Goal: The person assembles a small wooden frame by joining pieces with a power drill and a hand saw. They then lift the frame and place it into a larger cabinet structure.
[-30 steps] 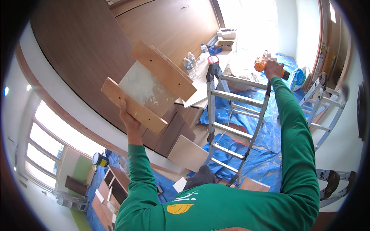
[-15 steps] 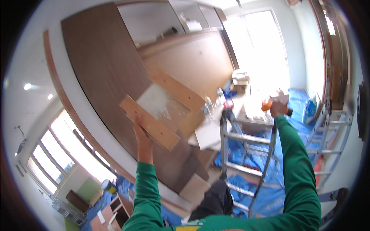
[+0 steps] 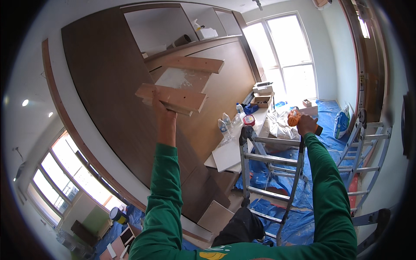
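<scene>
My left hand (image 3: 161, 112) is raised and closed on a wooden box-like frame (image 3: 184, 99). Two orange-brown strips with small dark holes run along its sides, and a pale, white-smeared panel (image 3: 177, 79) lies between them. The fingers are partly hidden behind the near strip. Out to the right, my right hand (image 3: 307, 125) grips an orange cordless drill (image 3: 294, 117) by its handle, away from the wooden frame. Behind the frame stands a brown built-in cabinet (image 3: 102, 78) with open upper compartments.
An aluminium stepladder (image 3: 272, 161) stands just ahead, with another ladder (image 3: 368, 169) at the right wall. Blue sheeting (image 3: 299, 216) covers floor. Water bottles (image 3: 223, 125), a white board (image 3: 229, 156) and boxes (image 3: 261, 102) sit on a low ledge before the window.
The wooden frame has turned from a steep slant to nearly level and risen slightly with my left hand. The drill has shifted a little left, and the whole view has moved slightly.
</scene>
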Demonstrator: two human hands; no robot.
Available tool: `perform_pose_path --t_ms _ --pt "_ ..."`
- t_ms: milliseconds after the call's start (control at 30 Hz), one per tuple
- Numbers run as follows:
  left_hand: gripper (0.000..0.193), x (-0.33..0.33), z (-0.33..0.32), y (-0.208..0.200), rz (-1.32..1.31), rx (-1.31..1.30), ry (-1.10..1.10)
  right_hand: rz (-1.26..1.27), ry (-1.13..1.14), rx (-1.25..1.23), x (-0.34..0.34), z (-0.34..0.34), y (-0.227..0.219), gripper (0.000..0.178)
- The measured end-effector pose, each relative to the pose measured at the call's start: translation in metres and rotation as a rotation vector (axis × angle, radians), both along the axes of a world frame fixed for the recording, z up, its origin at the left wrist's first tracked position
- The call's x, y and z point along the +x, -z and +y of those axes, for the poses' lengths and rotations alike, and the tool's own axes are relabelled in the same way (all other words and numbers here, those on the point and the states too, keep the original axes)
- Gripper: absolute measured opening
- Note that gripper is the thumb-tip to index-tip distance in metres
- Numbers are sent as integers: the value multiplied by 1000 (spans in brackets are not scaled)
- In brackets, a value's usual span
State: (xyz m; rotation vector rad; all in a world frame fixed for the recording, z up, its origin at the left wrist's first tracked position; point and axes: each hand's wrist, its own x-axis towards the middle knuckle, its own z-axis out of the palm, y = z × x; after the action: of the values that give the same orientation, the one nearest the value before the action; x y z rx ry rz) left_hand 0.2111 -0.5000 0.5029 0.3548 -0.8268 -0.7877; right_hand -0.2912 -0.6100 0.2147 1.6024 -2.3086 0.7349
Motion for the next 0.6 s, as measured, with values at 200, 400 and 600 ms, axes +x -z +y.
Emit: perform_pose_path --t_ms 200,400,600 --pt "70 5 -9 23 -42 -31 -17 -9 -20 19 12 3 -7 16" --pt "68 7 2 40 -16 26 -15 21 -1 -3 8 0 0 15" --pt "66 3 46 48 -111 -41 -87 -25 -20 55 10 6 -10 16"
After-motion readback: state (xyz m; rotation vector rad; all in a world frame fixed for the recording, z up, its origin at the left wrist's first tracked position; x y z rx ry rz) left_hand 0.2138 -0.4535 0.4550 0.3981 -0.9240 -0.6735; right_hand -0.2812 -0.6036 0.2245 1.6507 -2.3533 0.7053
